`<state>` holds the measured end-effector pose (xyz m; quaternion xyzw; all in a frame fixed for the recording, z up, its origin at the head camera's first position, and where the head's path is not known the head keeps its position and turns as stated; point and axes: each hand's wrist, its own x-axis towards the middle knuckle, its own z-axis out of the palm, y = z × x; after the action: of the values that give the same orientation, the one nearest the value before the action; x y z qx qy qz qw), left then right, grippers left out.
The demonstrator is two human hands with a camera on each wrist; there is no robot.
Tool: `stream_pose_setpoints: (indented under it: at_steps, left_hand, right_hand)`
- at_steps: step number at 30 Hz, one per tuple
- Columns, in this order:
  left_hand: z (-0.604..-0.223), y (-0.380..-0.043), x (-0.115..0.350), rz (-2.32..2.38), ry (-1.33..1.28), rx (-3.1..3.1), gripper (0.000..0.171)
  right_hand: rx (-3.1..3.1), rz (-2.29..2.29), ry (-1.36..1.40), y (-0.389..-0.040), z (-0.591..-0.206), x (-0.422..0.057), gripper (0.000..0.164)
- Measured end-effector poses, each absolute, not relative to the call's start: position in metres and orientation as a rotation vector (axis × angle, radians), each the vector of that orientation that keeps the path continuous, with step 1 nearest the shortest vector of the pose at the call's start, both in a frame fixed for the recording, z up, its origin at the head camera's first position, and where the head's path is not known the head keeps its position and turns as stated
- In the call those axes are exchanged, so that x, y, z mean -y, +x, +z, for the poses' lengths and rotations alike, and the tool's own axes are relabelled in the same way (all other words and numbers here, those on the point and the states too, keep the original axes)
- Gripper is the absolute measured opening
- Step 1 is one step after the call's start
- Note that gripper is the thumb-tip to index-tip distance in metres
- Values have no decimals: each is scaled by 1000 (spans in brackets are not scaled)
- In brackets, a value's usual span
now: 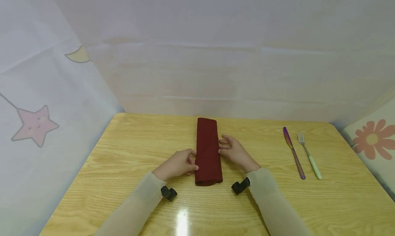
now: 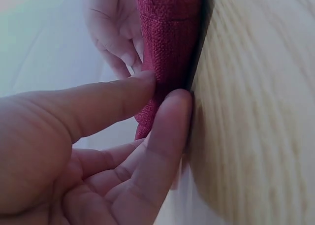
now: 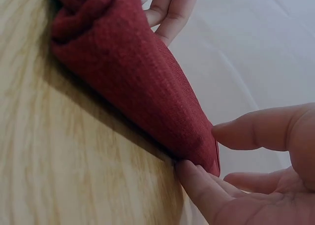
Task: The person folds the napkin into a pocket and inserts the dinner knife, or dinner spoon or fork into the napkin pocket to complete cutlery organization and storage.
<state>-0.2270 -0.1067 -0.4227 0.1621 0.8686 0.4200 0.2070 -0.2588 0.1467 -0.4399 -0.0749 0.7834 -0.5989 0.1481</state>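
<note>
A dark red cloth napkin (image 1: 208, 150), folded into a long narrow roll, lies lengthwise on the wooden table in the head view. On its left side, near the close end, my left hand (image 1: 179, 164) holds the edge between thumb and forefinger. My right hand (image 1: 236, 153) is at the opposite edge, farther up, with thumb and fingertips on the cloth. In the left wrist view, the thumb lies against the napkin (image 2: 170, 38) and the forefinger sits low beside the table. The right wrist view shows the napkin's (image 3: 113, 57) coiled layers at one end.
To the right on the table (image 1: 129, 143) lie a purple-and-gold knife (image 1: 294, 153) and a fork (image 1: 309, 156) with a pale green handle, side by side. A light fabric backdrop (image 1: 197, 57) stands behind the table's far edge and along its sides.
</note>
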Motion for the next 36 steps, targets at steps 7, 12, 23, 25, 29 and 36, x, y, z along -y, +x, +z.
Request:
stream_pose_setpoints:
  at_steps: [7,12,23,25,29,36]
  left_hand:
    - [-415,-229,115,890,662,-2665,46]
    - [-400,-226,127,634,865,-2883,45]
    - [-395,-181,125,165,1151,-2946,65]
    - [-395,-173,124,170,1115,-2900,67]
    - [-398,-164,122,164,1063,-2887,67]
    - [-404,-162,115,89,1004,-2901,65]
  right_hand:
    - [-2271,-1729,-242,-256,-435,-148,66]
    - [-2243,-1815,-287,-253,-425,-157,61]
    - [-2635,-1584,-258,-258,-396,-221,49]
    - [-2788,-1379,-205,-258,-390,-237,49]
    - [-2942,-1023,-90,-262,-386,-273,52]
    - [-2927,-705,144,-264,-393,-325,66]
